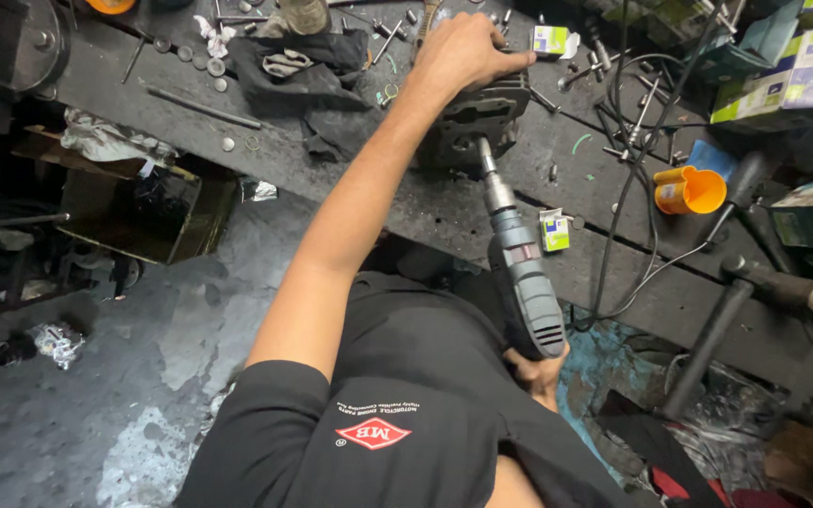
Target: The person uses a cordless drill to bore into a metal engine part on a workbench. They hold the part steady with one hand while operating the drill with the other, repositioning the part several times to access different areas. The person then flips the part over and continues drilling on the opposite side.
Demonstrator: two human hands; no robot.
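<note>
Left hand [463, 55] is pressed flat on top of the dark metal engine part [475, 118], fingers spread and curled over its far edge, pinning it to the workbench [406, 202]. Right hand [540, 369] is closed round the grip of the grey power drill [519, 273], down near the person's chest, and the drill's nose runs up into the near face of the engine part.

Containers now: an orange plastic cup [689, 190] lies tipped on its side at the right of the bench, mouth facing this way, and its inside is too shadowed to judge. Below the bench on the left, an open cardboard box [134, 212] sits dark inside; contents can't be made out. Small green-and-white cartons [554, 230] sit just right of the drill and further back.

Hard to see: the drill's tip is lost inside the casting, and most of the right hand's fingers hide behind the drill body.

The bench is black and greasy, strewn with bolts, washers, a dark rag [298, 66] and black cables [628, 150]. The concrete floor [171, 339] is stained and patchy.
</note>
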